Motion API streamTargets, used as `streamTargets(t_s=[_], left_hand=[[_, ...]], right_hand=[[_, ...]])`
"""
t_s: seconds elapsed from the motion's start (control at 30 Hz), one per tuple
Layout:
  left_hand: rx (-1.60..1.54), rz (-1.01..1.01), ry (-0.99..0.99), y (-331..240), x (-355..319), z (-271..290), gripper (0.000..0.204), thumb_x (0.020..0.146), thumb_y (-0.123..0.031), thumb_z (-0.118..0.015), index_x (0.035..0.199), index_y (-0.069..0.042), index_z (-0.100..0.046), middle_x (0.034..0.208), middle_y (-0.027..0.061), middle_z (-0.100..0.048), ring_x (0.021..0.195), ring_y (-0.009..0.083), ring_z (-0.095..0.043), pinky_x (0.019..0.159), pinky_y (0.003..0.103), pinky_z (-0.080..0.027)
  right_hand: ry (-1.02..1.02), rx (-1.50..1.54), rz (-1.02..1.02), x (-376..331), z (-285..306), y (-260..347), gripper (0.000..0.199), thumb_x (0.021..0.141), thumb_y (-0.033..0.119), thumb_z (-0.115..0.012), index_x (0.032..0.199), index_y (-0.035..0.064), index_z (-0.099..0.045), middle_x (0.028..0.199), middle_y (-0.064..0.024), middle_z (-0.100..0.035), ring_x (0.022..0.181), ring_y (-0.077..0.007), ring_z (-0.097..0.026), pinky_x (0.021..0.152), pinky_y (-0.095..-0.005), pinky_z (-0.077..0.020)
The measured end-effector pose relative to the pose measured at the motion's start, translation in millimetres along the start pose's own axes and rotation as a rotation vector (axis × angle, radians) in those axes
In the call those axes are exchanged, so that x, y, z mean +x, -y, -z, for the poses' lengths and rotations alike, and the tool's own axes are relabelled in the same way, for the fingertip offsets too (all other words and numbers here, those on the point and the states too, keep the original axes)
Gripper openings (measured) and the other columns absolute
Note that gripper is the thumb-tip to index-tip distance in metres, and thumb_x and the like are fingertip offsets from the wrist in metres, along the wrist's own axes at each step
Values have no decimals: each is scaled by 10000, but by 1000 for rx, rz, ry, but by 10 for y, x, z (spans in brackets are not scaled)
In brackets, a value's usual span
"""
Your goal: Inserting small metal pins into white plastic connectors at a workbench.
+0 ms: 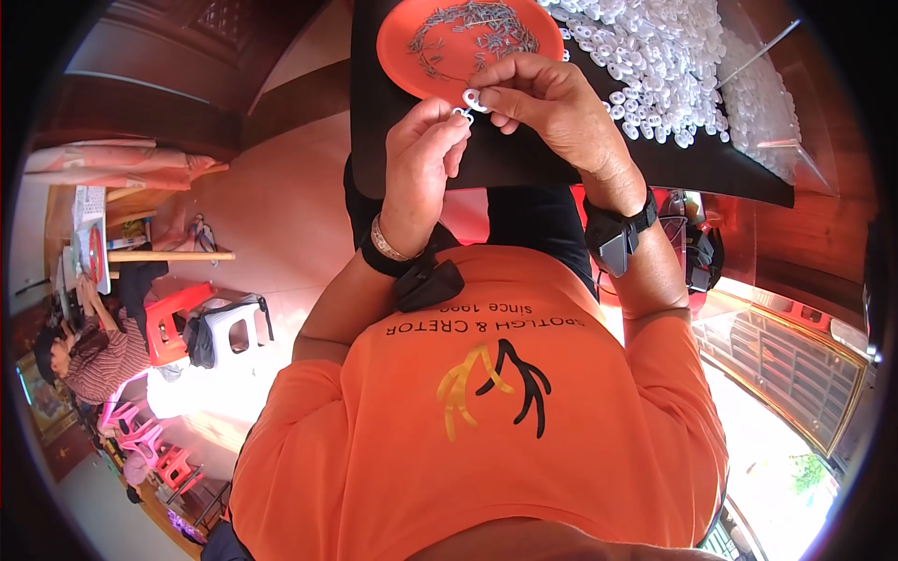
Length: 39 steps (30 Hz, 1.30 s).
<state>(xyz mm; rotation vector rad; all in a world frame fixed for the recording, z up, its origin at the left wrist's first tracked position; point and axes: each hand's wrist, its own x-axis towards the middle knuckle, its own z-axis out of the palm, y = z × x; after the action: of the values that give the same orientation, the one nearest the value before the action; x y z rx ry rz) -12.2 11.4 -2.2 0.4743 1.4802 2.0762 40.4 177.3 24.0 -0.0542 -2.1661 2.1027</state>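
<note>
My left hand point(421, 154) and my right hand point(552, 107) meet over the near edge of an orange-red plate point(398, 47). The right thumb and index finger pinch a small white plastic piece with a round hole point(472, 97). Just below it, the left fingertips close on a small white part point(461, 113); I cannot tell whether the two are joined. Many thin grey metal pins or screws point(505, 37) lie loose in the plate, too small to name surely. To the right, a large heap of white plastic pieces with holes point(655, 70) spreads over the dark table point(552, 168).
A clear sheet or bag point(762, 103) with more white pieces lies at the table's right edge. Off to the left are a red stool point(173, 323), a grey-white stool point(229, 332) and another person in a striped top point(108, 360). A dark device point(617, 243) is strapped to my right wrist.
</note>
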Motion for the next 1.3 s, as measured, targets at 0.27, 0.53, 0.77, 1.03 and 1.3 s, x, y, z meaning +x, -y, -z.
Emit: streamTargets(t_s=[0.27, 0.53, 0.77, 1.03, 1.3], left_hand=[[96, 4, 6, -9, -14, -14, 177, 876, -162, -498, 735, -55, -494, 582, -14, -444, 495, 44, -365, 459, 193, -258], [19, -11, -11, -3, -26, -33, 167, 873, -139, -523, 767, -12, -533, 610, -11, -457, 526, 40, -376, 475, 194, -281], [-17, 17, 21, -33, -33, -37, 176, 895, -183, -489, 808, -35, -527, 620, -17, -464, 517, 46, -379, 476, 191, -266], [-37, 45, -22, -17, -35, -72, 167, 896, -190, -486, 854, -38, -542, 621, -6, -488, 534, 53, -413, 486, 194, -286], [-42, 45, -23, -6, -24, -73, 225, 879, -239, -497, 837, -29, -565, 619, -2, -523, 515, 51, -451, 471, 188, -305]], right_hand=[[5, -57, 26, -12, -36, -4, 138, 872, 69, -613, 990, 5, -643, 813, -7, -638, 685, -55, -557, 632, -192, -464], [-40, -124, 84, -83, -125, -4, 123, 861, 63, -617, 961, -3, -644, 804, -20, -645, 748, -65, -591, 672, -211, -482], [-18, -20, 58, -87, -129, -35, 142, 864, 29, -608, 998, -15, -629, 859, -34, -654, 799, -74, -611, 725, -215, -496], [-70, -121, 141, -134, -171, -79, 231, 800, 72, -693, 1009, 7, -622, 795, -24, -642, 744, -73, -615, 676, -216, -512], [-118, -283, 194, -182, -205, 1, 244, 758, 77, -710, 983, 27, -630, 755, -24, -632, 680, -80, -613, 630, -219, -513]])
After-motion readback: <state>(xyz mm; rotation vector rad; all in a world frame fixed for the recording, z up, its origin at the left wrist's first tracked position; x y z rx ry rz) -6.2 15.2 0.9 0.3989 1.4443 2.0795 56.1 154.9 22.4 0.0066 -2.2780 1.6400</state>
